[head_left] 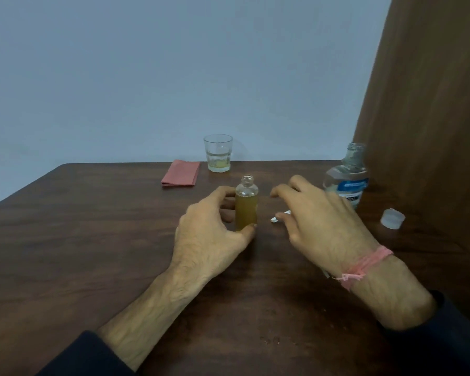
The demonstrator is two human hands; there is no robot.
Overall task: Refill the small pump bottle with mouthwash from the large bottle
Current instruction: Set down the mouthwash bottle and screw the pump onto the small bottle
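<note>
Dark sleeves frame both wrists over the desk (92, 240). Left hand (209, 229) grips the uncapped, mostly full small pump bottle (246, 204); right hand (318, 221), fingers loosely spread, hovers over a white piece, likely the pump. Keep the bottle upright and steady while refitting it; large bottle (346, 177) stands uncapped at right.

left grip (215, 226) curled, right grip (318, 221) loosely spread

**Dark wood counter**

On the counter (92, 240) stand an open small bottle (246, 203), a glass (218, 153) and an uncapped large bottle (346, 177). A pink cloth (180, 173), a cap (392, 218) and a white scrap (278, 216) lie flat.
</note>
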